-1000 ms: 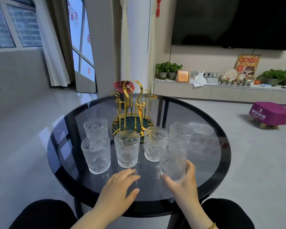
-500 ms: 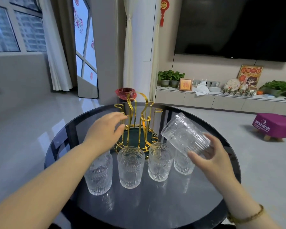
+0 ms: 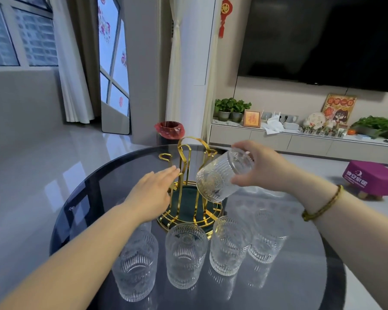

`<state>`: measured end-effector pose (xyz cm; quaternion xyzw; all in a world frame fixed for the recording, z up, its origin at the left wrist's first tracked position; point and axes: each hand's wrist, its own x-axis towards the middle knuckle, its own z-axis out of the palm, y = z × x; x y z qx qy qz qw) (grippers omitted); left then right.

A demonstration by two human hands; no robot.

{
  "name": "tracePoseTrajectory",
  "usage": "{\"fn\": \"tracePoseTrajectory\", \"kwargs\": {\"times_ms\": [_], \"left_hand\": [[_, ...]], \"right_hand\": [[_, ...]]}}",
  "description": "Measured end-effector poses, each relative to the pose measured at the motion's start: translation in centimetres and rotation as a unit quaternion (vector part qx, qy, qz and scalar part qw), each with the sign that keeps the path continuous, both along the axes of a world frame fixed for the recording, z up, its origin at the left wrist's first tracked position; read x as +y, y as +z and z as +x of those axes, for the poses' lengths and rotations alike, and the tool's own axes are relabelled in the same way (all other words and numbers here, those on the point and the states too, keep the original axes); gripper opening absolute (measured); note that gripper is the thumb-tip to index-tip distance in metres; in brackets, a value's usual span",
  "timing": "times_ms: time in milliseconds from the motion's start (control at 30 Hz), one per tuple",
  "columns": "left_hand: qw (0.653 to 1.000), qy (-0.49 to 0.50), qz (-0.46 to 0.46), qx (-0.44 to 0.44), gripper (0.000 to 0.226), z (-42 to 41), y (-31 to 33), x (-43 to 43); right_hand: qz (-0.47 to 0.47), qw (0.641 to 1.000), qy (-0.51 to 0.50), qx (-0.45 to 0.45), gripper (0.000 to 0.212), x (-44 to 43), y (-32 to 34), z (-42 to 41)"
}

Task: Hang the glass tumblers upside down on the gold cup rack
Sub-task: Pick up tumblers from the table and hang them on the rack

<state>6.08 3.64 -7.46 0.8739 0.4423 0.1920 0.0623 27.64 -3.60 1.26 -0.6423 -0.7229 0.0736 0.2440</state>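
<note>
Since 0.5 s: ribbed clear glass tumbler (image 3: 222, 177) tipped mouth-down at rack's 3 o'clock, right hand (image 3: 264, 167) fingers clamping its base; left hand (image 3: 154, 195) released, steadying gold wire cup rack (image 3: 189, 175). Slippery, fragile; I'd hold ribs.

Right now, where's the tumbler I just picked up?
In the head view, the tumbler is tilted in your right hand, just right of the gold rack.

Soft window daylight, wide-angle edge distortion

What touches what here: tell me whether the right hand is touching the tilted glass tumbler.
Touching. The head view shows the right hand wrapped around the base end of the tilted glass tumbler, thumb beneath and fingers on top, holding it clear of the table above the gold cup rack.
</note>
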Motion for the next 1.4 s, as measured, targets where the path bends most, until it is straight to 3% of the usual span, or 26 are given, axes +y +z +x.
{"fn": "tracePoseTrajectory", "kwargs": {"times_ms": [233, 533, 1033, 1400], "left_hand": [[0.999, -0.008, -0.029, -0.035, 0.067, -0.2, -0.1, 0.2], [0.999, -0.019, -0.025, -0.04, 0.071, -0.6, -0.4, 0.4], [0.999, -0.01, -0.027, -0.044, 0.076, -0.2, -0.5, 0.2], [0.998, -0.004, -0.031, -0.046, 0.077, -0.1, -0.5, 0.1]], "right_hand": [[-0.087, 0.995, 0.017, -0.045, 0.071, 3.2, -0.4, -2.0], [-0.133, 0.989, 0.021, -0.057, 0.06, 4.8, -2.6, -3.1], [-0.133, 0.991, 0.023, -0.004, 0.06, 4.7, -3.8, -3.0], [-0.102, 0.994, 0.012, 0.036, 0.074, 5.1, -4.7, -2.7]]}}
